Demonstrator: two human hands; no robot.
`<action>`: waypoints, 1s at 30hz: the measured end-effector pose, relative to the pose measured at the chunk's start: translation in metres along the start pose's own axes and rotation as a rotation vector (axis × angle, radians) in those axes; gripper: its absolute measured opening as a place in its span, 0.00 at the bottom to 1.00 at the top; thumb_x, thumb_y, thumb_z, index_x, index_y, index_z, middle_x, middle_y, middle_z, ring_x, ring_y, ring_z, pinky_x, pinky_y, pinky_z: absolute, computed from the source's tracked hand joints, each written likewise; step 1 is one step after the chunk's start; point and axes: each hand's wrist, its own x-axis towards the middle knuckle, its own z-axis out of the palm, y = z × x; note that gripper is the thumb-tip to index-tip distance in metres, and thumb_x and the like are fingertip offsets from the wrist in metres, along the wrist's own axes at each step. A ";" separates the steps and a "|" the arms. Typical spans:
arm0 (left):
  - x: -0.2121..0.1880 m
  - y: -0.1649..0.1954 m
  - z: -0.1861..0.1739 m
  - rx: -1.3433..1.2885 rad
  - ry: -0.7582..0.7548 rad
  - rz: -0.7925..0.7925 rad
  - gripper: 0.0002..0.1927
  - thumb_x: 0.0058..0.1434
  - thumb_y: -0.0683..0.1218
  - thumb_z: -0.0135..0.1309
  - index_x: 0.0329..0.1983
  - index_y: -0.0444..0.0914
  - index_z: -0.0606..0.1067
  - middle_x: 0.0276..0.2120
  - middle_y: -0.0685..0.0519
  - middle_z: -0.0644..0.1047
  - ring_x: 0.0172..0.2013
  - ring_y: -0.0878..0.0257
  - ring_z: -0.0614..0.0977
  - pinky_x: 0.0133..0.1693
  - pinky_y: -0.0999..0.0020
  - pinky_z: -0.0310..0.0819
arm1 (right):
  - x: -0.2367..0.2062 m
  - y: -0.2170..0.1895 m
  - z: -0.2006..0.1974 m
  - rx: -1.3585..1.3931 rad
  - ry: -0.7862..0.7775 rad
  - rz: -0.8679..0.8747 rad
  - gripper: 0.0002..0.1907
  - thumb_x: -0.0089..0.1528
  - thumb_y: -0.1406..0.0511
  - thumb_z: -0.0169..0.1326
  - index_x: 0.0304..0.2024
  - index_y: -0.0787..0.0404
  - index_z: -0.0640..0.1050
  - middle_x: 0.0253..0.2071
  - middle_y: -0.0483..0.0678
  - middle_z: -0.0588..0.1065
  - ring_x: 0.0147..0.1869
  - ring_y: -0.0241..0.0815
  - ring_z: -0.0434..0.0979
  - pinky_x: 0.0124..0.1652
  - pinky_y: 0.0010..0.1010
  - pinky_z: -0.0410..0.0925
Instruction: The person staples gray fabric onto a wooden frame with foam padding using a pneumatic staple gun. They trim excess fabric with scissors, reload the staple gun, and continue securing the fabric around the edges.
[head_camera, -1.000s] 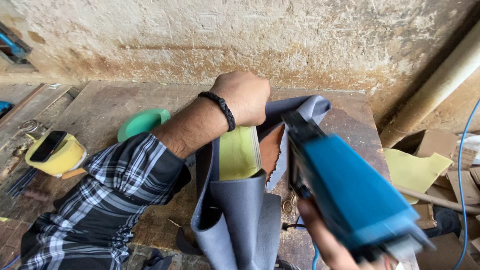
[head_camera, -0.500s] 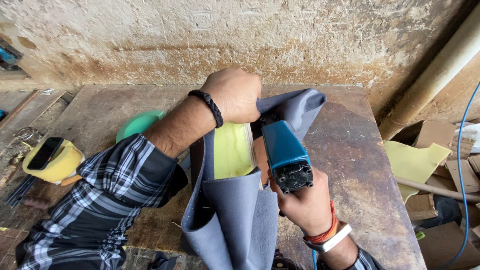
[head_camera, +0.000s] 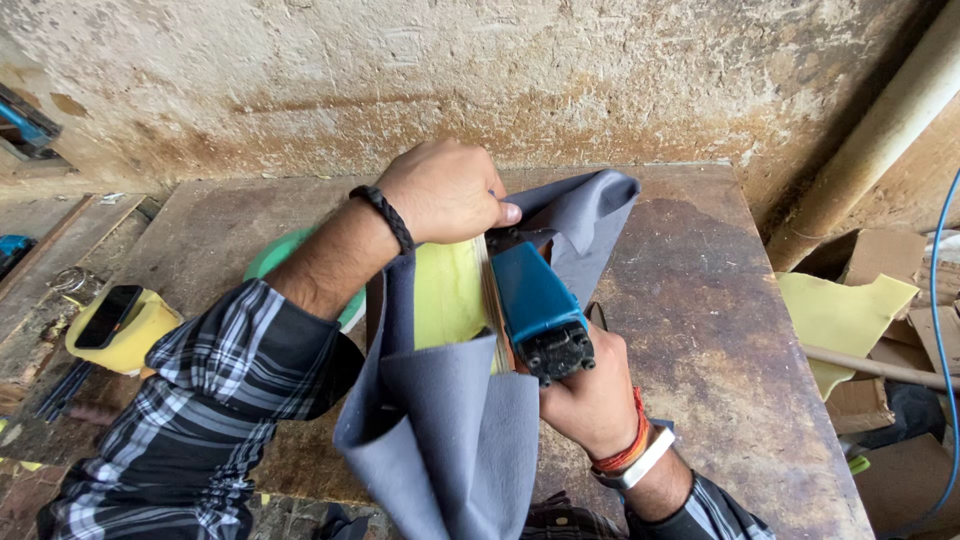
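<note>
Head view is showing the left hand (head_camera: 445, 190) gripping the top edge of a panel wrapped in grey fabric (head_camera: 450, 440), its fingers (head_camera: 495, 212) curled tight and pressed together over the cloth, thumb pinching the fabric against the panel. Yellow foam (head_camera: 448, 295) is showing just below those fingers, between the fabric folds, and a thin wooden edge is running down beside it. The right hand (head_camera: 590, 400) is wrapping around the grip of a blue stapler (head_camera: 535, 300), fingers closed on it, the tool's nose pointing up at the panel edge just under the left thumb. Fabric is hanging down in loose folds below both hands and flaring out to the right of the left fingers. Everything is being held over a worn wooden table (head_camera: 720, 300). Left of the left forearm, a green disc (head_camera: 275, 262) is lying partly hidden, and farther left a phone (head_camera: 108, 316) is resting on a yellow block (head_camera: 140, 335). Far right of the right hand, yellow scraps (head_camera: 840, 315) are lying among cardboard.
</note>
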 end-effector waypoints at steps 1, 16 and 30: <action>0.000 0.000 0.000 0.004 0.011 -0.004 0.17 0.59 0.62 0.57 0.33 0.47 0.85 0.31 0.48 0.83 0.37 0.49 0.85 0.47 0.52 0.77 | 0.002 -0.001 0.001 -0.021 0.005 0.013 0.14 0.49 0.68 0.65 0.38 0.61 0.79 0.30 0.51 0.81 0.34 0.45 0.86 0.35 0.33 0.75; -0.026 0.016 -0.013 0.215 0.011 -0.085 0.32 0.60 0.72 0.51 0.56 0.47 0.77 0.39 0.43 0.83 0.43 0.47 0.84 0.51 0.48 0.76 | -0.104 0.216 -0.076 -0.573 -0.251 0.816 0.26 0.55 0.53 0.65 0.50 0.60 0.80 0.36 0.59 0.83 0.43 0.57 0.86 0.47 0.43 0.76; 0.032 0.052 0.028 -0.130 0.400 0.232 0.10 0.67 0.49 0.54 0.39 0.42 0.83 0.32 0.52 0.84 0.27 0.58 0.85 0.31 0.62 0.80 | -0.069 0.306 -0.088 -0.459 -0.183 0.677 0.24 0.61 0.53 0.60 0.58 0.52 0.80 0.55 0.53 0.81 0.55 0.47 0.84 0.58 0.38 0.73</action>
